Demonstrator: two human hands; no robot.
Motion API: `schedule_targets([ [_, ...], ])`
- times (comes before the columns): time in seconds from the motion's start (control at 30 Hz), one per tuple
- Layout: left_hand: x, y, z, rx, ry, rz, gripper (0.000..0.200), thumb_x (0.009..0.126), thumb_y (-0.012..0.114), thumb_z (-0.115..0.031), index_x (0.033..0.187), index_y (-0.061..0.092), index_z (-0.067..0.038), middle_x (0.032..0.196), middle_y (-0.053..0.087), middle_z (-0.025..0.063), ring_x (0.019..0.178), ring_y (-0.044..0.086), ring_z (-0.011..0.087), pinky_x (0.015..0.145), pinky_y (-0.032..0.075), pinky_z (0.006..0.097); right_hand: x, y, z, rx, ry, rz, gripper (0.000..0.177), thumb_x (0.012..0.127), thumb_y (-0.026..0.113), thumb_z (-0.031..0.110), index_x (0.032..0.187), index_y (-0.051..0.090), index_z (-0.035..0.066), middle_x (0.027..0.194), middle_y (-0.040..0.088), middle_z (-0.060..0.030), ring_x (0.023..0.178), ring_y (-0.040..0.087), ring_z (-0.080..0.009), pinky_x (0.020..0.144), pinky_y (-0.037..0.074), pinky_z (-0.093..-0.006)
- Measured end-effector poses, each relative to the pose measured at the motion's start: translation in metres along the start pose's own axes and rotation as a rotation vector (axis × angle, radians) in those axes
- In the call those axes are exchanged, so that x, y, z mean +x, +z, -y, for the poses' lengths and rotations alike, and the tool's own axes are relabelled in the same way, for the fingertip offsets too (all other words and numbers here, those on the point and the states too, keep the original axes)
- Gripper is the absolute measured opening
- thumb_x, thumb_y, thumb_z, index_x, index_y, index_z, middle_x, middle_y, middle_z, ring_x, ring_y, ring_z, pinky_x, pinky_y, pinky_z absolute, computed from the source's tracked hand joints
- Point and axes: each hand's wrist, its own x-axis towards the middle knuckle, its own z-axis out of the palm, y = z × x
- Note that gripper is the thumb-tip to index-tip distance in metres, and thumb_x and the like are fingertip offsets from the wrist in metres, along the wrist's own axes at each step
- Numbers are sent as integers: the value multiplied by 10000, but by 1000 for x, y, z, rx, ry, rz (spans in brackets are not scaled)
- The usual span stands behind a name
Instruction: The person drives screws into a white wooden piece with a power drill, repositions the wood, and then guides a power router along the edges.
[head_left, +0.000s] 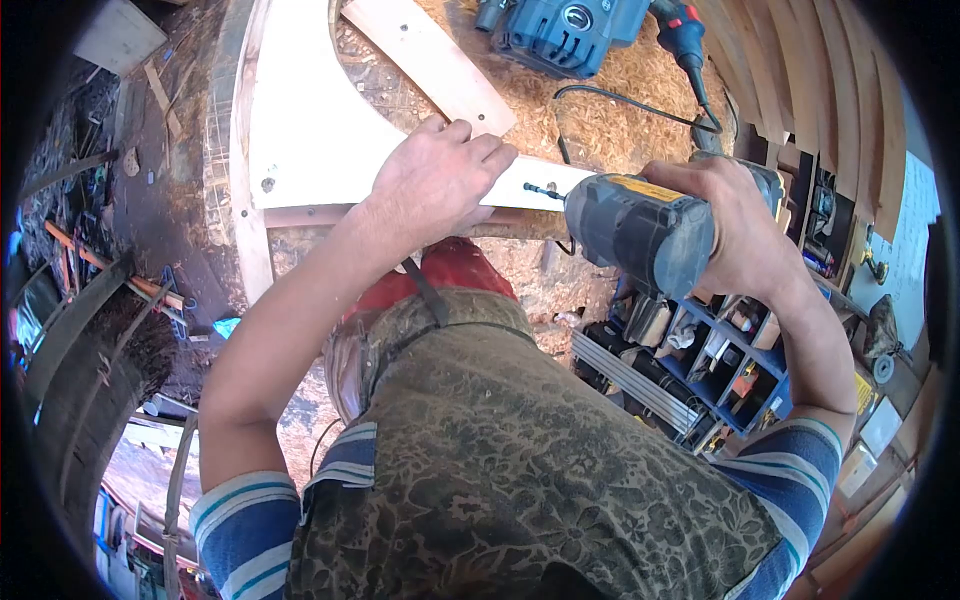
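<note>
My right hand (735, 215) is wrapped around a cordless drill (640, 225) with a yellow label. The drill lies sideways, its thin dark bit (543, 190) pointing left over a pale curved wooden board (310, 145). My left hand (440, 180) is closed against this board, left of the bit tip. Its fingers are curled, and whatever lies inside them is hidden. Just beyond those knuckles a flat wooden slat (430, 55) with dark screw holes slants across the bench.
A blue power tool (565, 35) sits among wood shavings (625, 120) at the far side, its black cable (640, 98) looping nearby. Long curved planks (830, 80) lean at the upper right. A blue compartment rack (735, 365) stands below the right forearm.
</note>
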Motion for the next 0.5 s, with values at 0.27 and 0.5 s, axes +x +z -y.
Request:
schedule_targets([
  [0.27,0,3,3,8,32,-3,616,738,805,-281,1278,601,-65,1168,684,81,1057,651,250,936,508,398,0,7,-6,19,-38,-60,358,597,819,220,888,691,55,762,699,-183,781,695,-389,721,542,-463],
  [0.5,0,3,2,57,43,-13,615,745,800,-291,1281,607,-59,1171,690,94,1066,653,261,948,510,397,-1,4,-6,-43,-54,-108,467,598,827,196,1003,707,-4,906,690,-209,917,652,-390,819,484,-444],
])
